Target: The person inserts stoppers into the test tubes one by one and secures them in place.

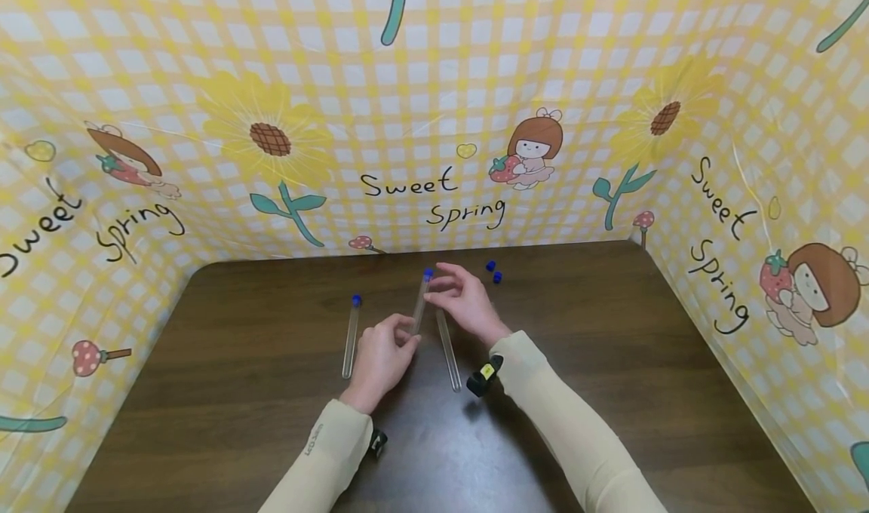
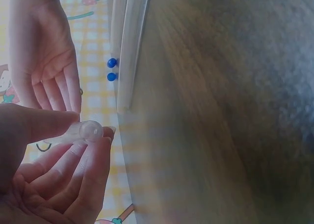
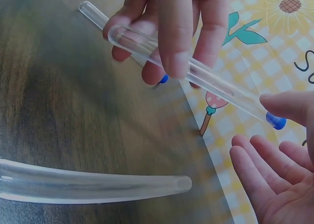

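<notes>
My left hand (image 1: 383, 354) pinches a clear test tube (image 3: 216, 82) between thumb and fingers, near its rounded end. The tube is held tilted, with a blue cap (image 3: 276, 121) on its far end. At that capped end is my right hand (image 1: 465, 302), its thumb tip right at the tube just below the cap. The other fingers of that hand are spread apart, away from the tube. In the left wrist view the rounded tube end faces the camera.
Left of the hands, a capped test tube (image 1: 351, 339) lies on the brown table (image 1: 237, 422). An uncapped tube (image 1: 449, 354) lies under the right hand's side. Two loose blue caps (image 1: 491, 266) sit at the back right. A yellow checked cloth (image 1: 421, 121) walls the table.
</notes>
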A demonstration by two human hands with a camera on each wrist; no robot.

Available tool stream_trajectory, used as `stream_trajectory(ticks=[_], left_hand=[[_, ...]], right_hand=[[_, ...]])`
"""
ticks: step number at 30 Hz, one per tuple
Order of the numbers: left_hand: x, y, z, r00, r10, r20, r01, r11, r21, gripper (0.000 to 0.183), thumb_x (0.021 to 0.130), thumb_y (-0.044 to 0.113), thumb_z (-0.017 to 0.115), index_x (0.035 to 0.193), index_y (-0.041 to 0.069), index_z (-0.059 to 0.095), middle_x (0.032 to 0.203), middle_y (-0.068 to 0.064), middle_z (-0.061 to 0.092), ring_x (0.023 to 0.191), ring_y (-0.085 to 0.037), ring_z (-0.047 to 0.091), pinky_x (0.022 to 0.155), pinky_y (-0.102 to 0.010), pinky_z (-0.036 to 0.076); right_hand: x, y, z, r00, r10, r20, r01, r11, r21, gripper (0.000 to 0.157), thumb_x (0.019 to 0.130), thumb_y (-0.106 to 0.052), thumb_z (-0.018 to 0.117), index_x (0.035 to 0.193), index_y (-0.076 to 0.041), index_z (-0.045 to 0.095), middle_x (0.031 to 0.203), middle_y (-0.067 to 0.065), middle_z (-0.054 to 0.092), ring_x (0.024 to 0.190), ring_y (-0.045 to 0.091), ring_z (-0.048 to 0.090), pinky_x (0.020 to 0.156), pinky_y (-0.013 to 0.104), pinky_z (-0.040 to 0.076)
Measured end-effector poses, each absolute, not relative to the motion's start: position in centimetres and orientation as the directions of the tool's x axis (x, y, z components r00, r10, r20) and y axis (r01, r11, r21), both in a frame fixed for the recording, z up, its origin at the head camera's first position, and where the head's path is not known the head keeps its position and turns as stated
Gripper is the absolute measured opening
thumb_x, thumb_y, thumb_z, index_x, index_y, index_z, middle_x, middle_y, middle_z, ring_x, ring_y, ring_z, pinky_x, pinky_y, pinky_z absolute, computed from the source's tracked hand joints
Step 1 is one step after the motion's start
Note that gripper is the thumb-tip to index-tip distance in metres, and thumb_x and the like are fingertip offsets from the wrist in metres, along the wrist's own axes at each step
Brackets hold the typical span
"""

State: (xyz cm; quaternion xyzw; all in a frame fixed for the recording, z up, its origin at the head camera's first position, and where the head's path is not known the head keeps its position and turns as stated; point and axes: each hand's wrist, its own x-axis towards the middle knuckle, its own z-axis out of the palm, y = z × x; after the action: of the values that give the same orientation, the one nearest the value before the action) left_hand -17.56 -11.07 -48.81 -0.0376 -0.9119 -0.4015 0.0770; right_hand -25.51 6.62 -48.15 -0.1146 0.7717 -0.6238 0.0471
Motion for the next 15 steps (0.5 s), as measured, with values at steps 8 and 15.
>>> stream_trajectory(ticks=[8,15], left_hand=[[-17.49,-11.33,-48.76,-0.984,0.004,0.176,0.132,0.677,0.724,0.024,0.089,0.011,0.079,0.111,0.005,0.072,0.077,0.001,0.074,0.064,-0.011,0.067,0.065,-0.038,0.053],[-17.40,-11.46,-48.74,-0.982,-0.008,0.190,0.135,0.677,0.724,0.025,0.088,0.010,0.080,0.110,0.004,0.072,0.077,0.000,0.074,0.065,-0.013,0.069,0.066,-0.039,0.053]], right_hand=[[-25.51,6.90,-47.97,-0.970,-0.232,0.072,-0.116,0.182,-0.976,0.058,0.091,-0.016,0.079,0.143,-0.011,0.054,0.121,0.008,0.070,0.101,0.024,0.069,0.088,0.042,0.055],[-25.84,7.34,-48.19,-0.971,-0.228,0.072,-0.116,0.185,-0.976,0.059,0.091,-0.019,0.080,0.143,-0.012,0.055,0.124,0.011,0.069,0.105,0.025,0.069,0.090,0.044,0.054]])
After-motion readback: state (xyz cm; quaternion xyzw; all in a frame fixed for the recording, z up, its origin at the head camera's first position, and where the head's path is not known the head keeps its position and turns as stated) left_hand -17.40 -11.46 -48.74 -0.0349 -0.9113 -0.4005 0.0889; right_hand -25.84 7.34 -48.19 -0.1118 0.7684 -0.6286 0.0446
